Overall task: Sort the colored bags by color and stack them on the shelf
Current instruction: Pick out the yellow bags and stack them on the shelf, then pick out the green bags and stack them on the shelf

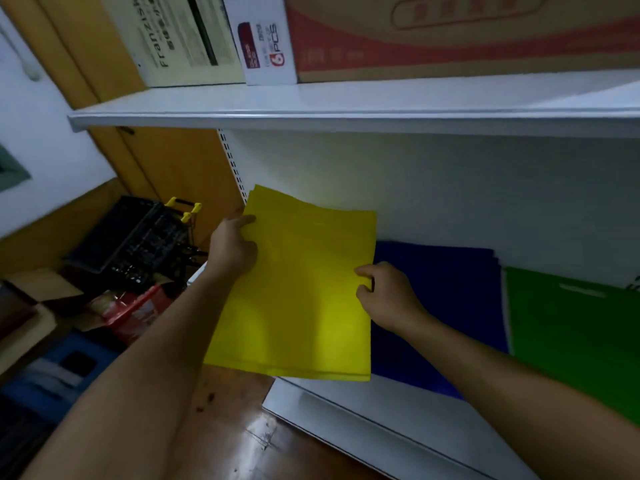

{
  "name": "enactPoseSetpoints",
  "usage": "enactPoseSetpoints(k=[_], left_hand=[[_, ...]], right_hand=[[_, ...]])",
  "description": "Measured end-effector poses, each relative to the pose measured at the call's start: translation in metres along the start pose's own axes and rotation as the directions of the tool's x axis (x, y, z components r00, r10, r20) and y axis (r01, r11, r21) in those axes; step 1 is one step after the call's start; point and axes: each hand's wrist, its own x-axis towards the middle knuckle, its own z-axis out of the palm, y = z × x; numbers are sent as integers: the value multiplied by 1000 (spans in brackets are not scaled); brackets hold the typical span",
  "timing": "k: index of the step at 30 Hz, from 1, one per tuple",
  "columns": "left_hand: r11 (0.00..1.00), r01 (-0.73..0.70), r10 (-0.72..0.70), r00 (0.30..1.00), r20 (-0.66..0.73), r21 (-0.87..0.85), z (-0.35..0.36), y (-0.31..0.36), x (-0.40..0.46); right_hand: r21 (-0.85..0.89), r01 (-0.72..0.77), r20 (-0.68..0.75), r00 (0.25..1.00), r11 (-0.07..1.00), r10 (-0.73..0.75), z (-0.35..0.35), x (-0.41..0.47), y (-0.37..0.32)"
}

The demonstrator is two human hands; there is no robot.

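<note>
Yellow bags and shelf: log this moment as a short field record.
held item: yellow bags, a flat stack
left hand: grips the stack's left edge
right hand: pinches its right edge
stack position: over the left end of the lower shelf, front edge overhanging
already on shelf: blue bags, then green bags to their right
upper shelf: cartons

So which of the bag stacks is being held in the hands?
The yellow bags, gripped by left hand and right hand; the blue bags and green bags lie untouched on the shelf.
</note>
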Motion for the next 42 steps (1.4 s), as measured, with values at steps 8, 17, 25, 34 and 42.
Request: enactPoseSetpoints(k=[8, 17, 25, 34, 42], left_hand=[[997, -2, 5, 999, 32, -76, 50, -69, 101], [998, 29, -45, 959, 279, 62, 125, -98, 141], [984, -164, 141, 952, 272, 65, 130, -56, 144], [880, -439, 473, 844, 251, -183, 135, 127, 68], [768, -546, 640, 668, 380, -335, 161, 294, -96]], right_hand=[[-46, -173, 6, 985, 984, 173, 63, 79, 9], [-215, -274, 39, 957, 938, 288, 95, 118, 39], [-303, -225, -58, 974, 926, 218, 64, 106, 37], [-215, -328, -274, 924, 920, 266, -61, -3, 58], [-243, -493, -504, 800, 835, 326, -191, -191, 114]])
